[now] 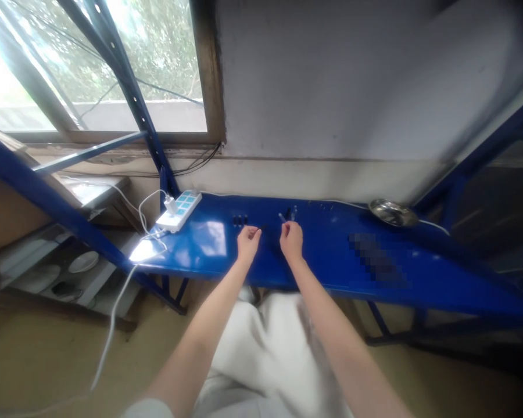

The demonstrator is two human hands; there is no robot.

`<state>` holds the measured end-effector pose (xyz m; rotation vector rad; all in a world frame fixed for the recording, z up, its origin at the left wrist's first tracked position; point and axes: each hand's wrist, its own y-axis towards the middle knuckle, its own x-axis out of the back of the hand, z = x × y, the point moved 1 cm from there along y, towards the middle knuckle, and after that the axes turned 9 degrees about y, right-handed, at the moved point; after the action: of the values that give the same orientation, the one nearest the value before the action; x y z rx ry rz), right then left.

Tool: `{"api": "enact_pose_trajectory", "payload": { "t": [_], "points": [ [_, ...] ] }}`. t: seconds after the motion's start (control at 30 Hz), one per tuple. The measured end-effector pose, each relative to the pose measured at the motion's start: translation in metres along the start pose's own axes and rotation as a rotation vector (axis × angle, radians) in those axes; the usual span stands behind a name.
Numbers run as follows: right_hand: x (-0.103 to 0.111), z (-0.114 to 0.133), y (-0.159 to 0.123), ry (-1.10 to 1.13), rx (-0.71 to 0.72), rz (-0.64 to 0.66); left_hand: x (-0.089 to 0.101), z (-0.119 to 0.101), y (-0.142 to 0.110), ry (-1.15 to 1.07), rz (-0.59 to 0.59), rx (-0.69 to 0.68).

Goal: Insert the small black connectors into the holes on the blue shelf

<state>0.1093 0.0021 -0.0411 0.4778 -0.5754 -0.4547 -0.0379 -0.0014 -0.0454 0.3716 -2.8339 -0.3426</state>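
Over the middle of the blue table (326, 261), my left hand (247, 242) is closed in a pinch. At its fingertips is a small dark piece (264, 227), too blurred to name. My right hand (292, 239), a little apart on the right, pinches a small clear tube (282, 217) that tilts up from the fingers. Just beyond the left hand, several short dark-and-clear pieces (239, 220) stand in a row. Behind the right hand lie more small clear and dark pieces (293, 212), partly hidden by the fingers.
A white power strip (179, 211) with a plugged-in charger sits at the table's left end, its cable hanging down. Farther right are a shiny metal dish (393, 212) and a pixelated dark object (377, 258). Blue metal posts (131, 87) frame both sides.
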Motion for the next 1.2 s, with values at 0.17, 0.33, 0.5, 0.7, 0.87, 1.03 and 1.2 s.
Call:
{"api": "enact_pose_trajectory", "payload": {
  "t": [0.17,0.33,0.5,0.7,0.87,1.03,1.2],
  "points": [
    [0.002,0.007,-0.005,0.141,0.085,0.042,-0.002,0.01,0.004,-0.01,-0.022,0.02],
    [0.001,0.006,-0.006,0.163,0.083,0.034,-0.003,0.015,0.006,-0.009,-0.008,0.012],
    [0.001,0.006,-0.006,0.18,0.082,0.075,-0.003,0.013,0.005,-0.016,0.005,0.007],
    [-0.001,0.006,-0.006,0.191,0.101,0.109,-0.002,0.011,0.003,-0.021,0.096,-0.025],
    [-0.003,0.004,-0.007,0.131,0.134,0.147,-0.003,0.009,0.002,-0.035,0.213,-0.002],
    [-0.005,0.002,-0.008,-0.002,0.103,0.199,0.0,0.003,0.001,-0.066,0.204,-0.012],
    [-0.004,0.003,-0.008,-0.076,0.056,0.186,-0.002,-0.008,-0.004,0.031,0.184,-0.09]
  ]
}}
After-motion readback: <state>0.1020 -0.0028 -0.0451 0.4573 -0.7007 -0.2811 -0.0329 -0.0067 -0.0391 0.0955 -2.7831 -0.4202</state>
